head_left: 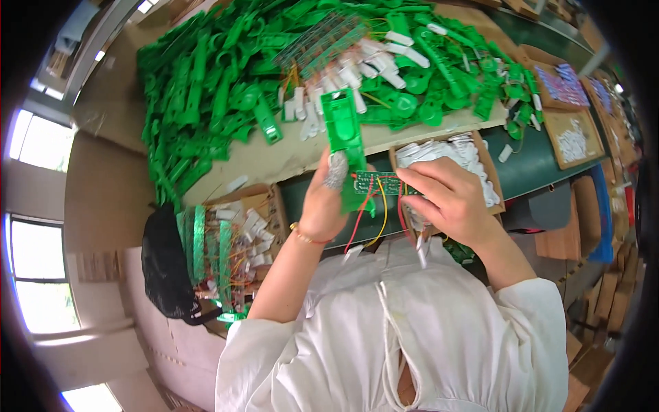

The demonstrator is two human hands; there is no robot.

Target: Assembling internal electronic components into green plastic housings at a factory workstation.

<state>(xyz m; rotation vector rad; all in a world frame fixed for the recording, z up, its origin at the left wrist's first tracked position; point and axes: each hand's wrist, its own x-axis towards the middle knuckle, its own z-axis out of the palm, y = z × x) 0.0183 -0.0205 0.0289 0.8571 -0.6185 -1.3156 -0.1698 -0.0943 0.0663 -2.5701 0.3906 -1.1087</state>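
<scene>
My left hand (322, 199) is closed round a long green plastic housing (343, 130), held upright with its hollow side facing me. A silvery-grey cover wraps the thumb. Just right of the housing, my right hand (449, 196) pinches a small green circuit board (371, 183) by its right end, fingers and thumb together. The board's left end overlaps the lower part of the housing; whether it sits inside, I cannot tell. Red and yellow wires (382, 213) hang from the board. White connectors (421, 254) dangle at the wire ends in front of my white top.
A heap of green housings (213, 82) covers the bench's far side, with wired circuit panels (322, 44) on top. White parts fill a cardboard box (495, 178) at right. More boards lie in a left box (276, 206), beside a black mesh cap (165, 268). Trays (596, 147) stand far right.
</scene>
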